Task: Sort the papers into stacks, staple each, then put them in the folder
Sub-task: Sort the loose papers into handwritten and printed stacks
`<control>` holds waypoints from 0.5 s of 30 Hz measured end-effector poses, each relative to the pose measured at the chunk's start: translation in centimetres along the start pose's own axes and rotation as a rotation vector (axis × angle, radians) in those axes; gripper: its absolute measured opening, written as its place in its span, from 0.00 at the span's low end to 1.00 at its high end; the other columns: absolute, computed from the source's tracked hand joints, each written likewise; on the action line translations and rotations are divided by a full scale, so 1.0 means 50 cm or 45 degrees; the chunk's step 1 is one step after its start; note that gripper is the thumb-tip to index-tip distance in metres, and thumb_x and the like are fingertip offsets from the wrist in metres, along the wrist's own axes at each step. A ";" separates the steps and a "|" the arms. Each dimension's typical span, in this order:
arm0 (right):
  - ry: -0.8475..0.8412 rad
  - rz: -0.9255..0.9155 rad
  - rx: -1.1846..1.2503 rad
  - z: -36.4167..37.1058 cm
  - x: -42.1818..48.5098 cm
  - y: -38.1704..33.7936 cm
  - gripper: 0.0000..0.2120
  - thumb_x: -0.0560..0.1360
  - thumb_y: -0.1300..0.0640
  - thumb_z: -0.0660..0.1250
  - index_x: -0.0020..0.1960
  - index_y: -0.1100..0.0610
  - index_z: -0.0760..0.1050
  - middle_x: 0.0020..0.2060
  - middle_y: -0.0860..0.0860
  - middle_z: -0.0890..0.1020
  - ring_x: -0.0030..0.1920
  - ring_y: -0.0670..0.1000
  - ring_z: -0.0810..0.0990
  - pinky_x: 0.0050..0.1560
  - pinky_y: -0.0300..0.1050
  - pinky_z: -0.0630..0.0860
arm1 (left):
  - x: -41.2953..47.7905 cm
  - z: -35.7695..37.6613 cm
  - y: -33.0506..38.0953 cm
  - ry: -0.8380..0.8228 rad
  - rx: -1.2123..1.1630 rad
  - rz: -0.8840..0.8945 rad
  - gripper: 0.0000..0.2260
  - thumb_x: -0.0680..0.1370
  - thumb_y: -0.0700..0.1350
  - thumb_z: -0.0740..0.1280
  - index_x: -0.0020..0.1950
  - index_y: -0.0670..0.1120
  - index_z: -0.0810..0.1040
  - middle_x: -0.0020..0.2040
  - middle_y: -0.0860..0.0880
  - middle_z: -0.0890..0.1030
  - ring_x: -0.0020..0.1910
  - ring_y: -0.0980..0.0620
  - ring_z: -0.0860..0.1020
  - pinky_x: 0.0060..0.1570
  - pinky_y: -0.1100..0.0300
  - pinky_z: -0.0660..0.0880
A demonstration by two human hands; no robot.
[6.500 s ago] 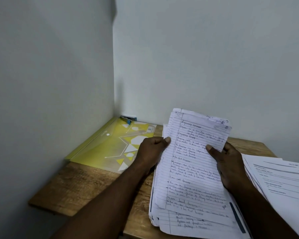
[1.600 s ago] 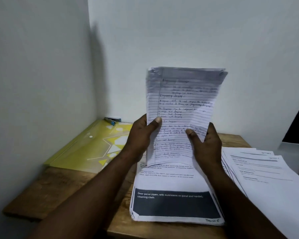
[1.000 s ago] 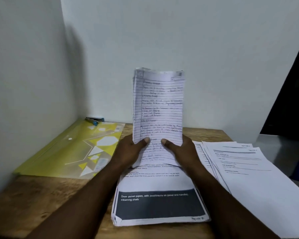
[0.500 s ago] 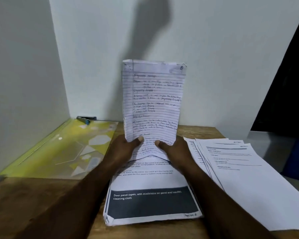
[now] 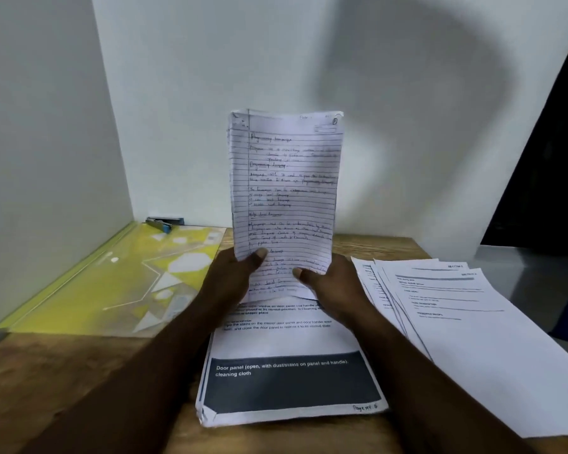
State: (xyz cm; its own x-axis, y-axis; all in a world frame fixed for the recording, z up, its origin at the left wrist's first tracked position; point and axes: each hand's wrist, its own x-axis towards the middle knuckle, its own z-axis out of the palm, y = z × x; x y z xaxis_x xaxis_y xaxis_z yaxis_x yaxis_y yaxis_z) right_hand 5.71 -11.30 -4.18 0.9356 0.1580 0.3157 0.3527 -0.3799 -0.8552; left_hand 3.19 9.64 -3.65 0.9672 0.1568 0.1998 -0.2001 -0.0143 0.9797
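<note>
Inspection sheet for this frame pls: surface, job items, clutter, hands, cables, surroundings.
Surface: wooden table, set in a wall corner.
Job's things: handwritten sheets held upright; printed stack lying flat below them; fanned printed pages at the right; yellow folder flat at the left; stapler at the folder's far edge by the wall.
Clutter: nothing seen.
Grippers: left hand and right hand grip the sheets near their lower edge, thumbs in front.
Cables: nothing seen.
Surroundings: pale walls behind and at the left; dark area at far right.
</note>
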 end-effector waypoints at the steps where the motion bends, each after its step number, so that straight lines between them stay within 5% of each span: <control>1: 0.012 0.005 0.013 -0.001 0.001 0.000 0.16 0.73 0.45 0.77 0.61 0.42 0.83 0.54 0.37 0.87 0.55 0.42 0.86 0.63 0.53 0.82 | 0.002 -0.001 -0.001 0.011 0.017 0.017 0.11 0.80 0.56 0.74 0.59 0.53 0.86 0.54 0.52 0.89 0.55 0.49 0.87 0.63 0.41 0.81; 5: 0.061 -0.005 0.129 -0.005 0.004 -0.005 0.15 0.75 0.46 0.78 0.61 0.45 0.85 0.53 0.39 0.88 0.55 0.41 0.86 0.63 0.51 0.81 | 0.001 0.000 -0.001 0.012 0.024 0.026 0.04 0.82 0.51 0.72 0.54 0.54 0.86 0.51 0.54 0.89 0.52 0.53 0.87 0.63 0.46 0.81; 10: 0.087 0.036 0.274 -0.007 0.005 -0.013 0.11 0.79 0.52 0.74 0.61 0.48 0.85 0.54 0.41 0.88 0.56 0.45 0.87 0.65 0.57 0.81 | -0.009 0.001 0.007 -0.135 -0.294 -0.079 0.13 0.84 0.41 0.69 0.68 0.43 0.81 0.60 0.43 0.87 0.60 0.41 0.86 0.62 0.38 0.81; 15: 0.052 0.084 0.421 -0.005 0.003 -0.015 0.14 0.78 0.53 0.74 0.63 0.50 0.84 0.56 0.47 0.88 0.59 0.51 0.87 0.67 0.62 0.79 | -0.007 -0.006 0.006 -0.215 -0.424 -0.148 0.17 0.82 0.39 0.71 0.71 0.42 0.79 0.64 0.38 0.84 0.67 0.37 0.80 0.66 0.38 0.74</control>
State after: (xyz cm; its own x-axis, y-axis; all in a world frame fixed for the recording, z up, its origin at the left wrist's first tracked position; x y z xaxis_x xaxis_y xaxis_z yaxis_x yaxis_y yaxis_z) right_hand 5.59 -11.22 -3.39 0.9586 0.1033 0.2655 0.2733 -0.0705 -0.9593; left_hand 2.76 9.88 -3.43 0.9930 -0.0263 0.1151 -0.1007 0.3198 0.9421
